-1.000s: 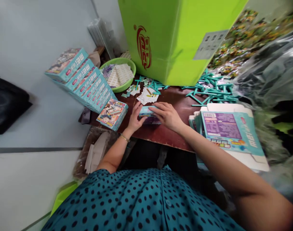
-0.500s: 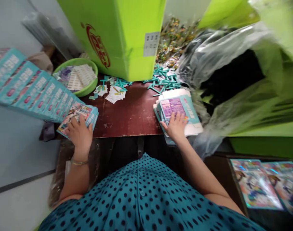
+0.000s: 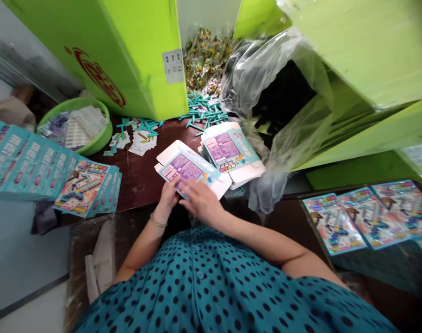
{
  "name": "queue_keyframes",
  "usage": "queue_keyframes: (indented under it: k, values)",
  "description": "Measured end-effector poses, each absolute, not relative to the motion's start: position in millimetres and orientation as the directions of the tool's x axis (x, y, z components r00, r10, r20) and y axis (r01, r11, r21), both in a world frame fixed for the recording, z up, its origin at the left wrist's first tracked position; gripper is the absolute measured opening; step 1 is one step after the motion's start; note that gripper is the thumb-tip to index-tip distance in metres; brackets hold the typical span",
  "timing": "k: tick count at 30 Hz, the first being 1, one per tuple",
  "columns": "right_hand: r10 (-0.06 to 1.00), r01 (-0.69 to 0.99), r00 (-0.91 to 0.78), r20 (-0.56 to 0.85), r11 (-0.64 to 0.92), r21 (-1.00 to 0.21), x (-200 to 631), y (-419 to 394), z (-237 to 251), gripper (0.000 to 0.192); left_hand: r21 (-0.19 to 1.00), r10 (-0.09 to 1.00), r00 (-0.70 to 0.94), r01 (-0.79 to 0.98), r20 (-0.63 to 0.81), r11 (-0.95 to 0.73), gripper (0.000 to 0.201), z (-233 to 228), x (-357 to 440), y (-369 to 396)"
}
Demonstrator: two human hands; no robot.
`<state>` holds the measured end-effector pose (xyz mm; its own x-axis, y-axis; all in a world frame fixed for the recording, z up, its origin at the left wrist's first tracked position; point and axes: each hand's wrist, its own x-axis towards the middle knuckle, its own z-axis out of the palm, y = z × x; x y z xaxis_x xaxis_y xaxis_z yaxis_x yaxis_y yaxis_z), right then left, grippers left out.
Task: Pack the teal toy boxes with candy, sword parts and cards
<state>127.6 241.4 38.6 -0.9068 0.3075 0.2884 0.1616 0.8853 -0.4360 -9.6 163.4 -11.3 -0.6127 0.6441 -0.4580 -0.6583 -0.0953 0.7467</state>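
Observation:
A flat folding carton (image 3: 183, 166), purple and teal with white end flaps, is tilted in front of me over the table's front edge. My left hand (image 3: 168, 193) pinches its near left edge, thumb on top. From the right, my right hand (image 3: 202, 200) grips the near edge beside the left thumb, fingers across the printed face; part of its grip is hidden. Just to the right lies a stack of flat cartons (image 3: 225, 150) of the same kind. Left of my hands, a row of filled-looking teal boxes (image 3: 84, 182) leans in overlapping order.
Teal plastic pieces (image 3: 207, 111) and paper cards (image 3: 141, 142) lie behind. A green basin (image 3: 107, 132) holds sheets and packets. Large green boxes (image 3: 141, 55) stand at the back; a clear plastic bag (image 3: 245, 88) spills from one. Several shiny printed packs (image 3: 332, 222) lie at right.
My left hand has left the boxes on the left and moved to the middle. My right hand has come leftward, and a flat carton from the stack is now between both hands. The view has turned right.

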Motion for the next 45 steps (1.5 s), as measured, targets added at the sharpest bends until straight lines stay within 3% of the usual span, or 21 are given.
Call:
queue_keyframes:
  k: [2,4,5,7,9,11,14,17,19,21,24,26,28,31,33,35,37,40,42,45]
  values:
    - [0.573,0.348,-0.780,0.251,0.731,-0.586,114,260,36,0.058,0.784,0.641,-0.633,-0.616,-0.435,-0.076,0.060,-15,-10,155]
    - [0.686,0.399,-0.717,0.126,0.551,-0.733,101,280,32,0.076,0.826,0.627,-0.666,-0.561,-0.404,-0.063,0.067,-16,-12,144]
    - [0.669,0.353,-0.739,0.075,0.480,-0.803,96,286,30,0.078,0.850,0.608,-0.699,-0.522,-0.378,-0.072,0.072,-16,-13,140]
    - [0.608,0.216,-0.793,0.040,0.342,-0.914,91,287,25,0.064,0.905,0.555,-0.780,-0.411,-0.288,-0.108,0.081,-16,-15,134]
    - [0.566,0.109,-0.824,0.028,0.206,-0.973,90,280,19,0.046,0.965,0.495,-0.856,-0.234,-0.149,-0.115,0.092,-13,-19,132]
    - [0.523,0.055,-0.852,0.025,0.137,-0.989,91,271,13,0.045,0.998,0.430,-0.903,-0.021,0.008,-0.062,0.101,-8,-26,128]
    - [0.539,0.019,-0.838,0.083,0.181,-0.983,94,260,5,0.054,0.982,0.440,-0.887,0.181,0.143,0.048,0.090,-1,-36,113]
    - [0.579,0.033,-0.809,0.101,0.216,-0.976,96,251,-5,0.052,0.966,0.467,-0.870,0.234,0.157,0.112,0.066,-3,-37,90]
    - [0.496,0.080,-0.867,0.042,0.222,-0.972,98,248,-11,0.046,0.970,0.436,-0.894,0.186,0.103,0.153,0.046,-10,-34,77]
    - [0.352,0.114,-0.936,-0.015,0.261,-0.959,99,253,-14,0.053,0.983,0.397,-0.918,0.063,-0.011,0.174,0.037,-16,-30,70]
    - [0.140,0.045,-0.990,0.010,0.388,-0.920,86,275,-5,0.057,0.979,0.329,-0.922,-0.191,-0.205,0.074,0.023,-18,-34,71]
    - [0.123,0.030,-0.992,0.041,0.523,-0.852,66,291,5,0.047,0.911,0.414,-0.830,-0.412,-0.373,-0.005,0.028,-15,-43,75]
    - [0.138,0.089,-0.990,0.002,0.649,-0.756,44,296,12,0.044,0.779,0.552,-0.638,-0.626,-0.537,0.034,0.033,-11,-55,77]
    - [-0.021,0.016,-0.999,-0.041,0.681,-0.732,33,281,13,0.039,0.661,0.609,-0.484,-0.745,-0.628,0.089,0.033,-8,-64,73]
    - [-0.067,-0.063,-0.997,0.031,0.564,-0.823,42,264,8,0.037,0.672,0.604,-0.517,-0.740,-0.607,0.042,0.041,-10,-62,68]
    - [0.001,-0.037,-0.999,0.041,0.402,-0.915,54,252,0,0.038,0.692,0.599,-0.553,-0.722,-0.579,0.002,0.045,-14,-54,65]
    - [0.082,0.078,-0.995,-0.057,0.282,-0.956,62,249,-7,0.037,0.708,0.589,-0.577,-0.706,-0.566,-0.011,0.045,-18,-45,65]
    - [0.136,0.187,-0.978,-0.156,0.256,-0.948,61,255,-9,0.033,0.753,0.573,-0.628,-0.657,-0.527,-0.029,0.049,-22,-33,68]
    - [0.068,0.160,-0.987,-0.147,0.280,-0.946,60,262,-5,0.033,0.851,0.530,-0.743,-0.520,-0.408,-0.074,0.044,-22,-26,67]
    - [-0.142,0.082,-0.981,-0.131,0.307,-0.948,66,268,-2,0.039,0.990,0.504,-0.855,-0.143,-0.125,0.004,0.027,-21,-15,56]
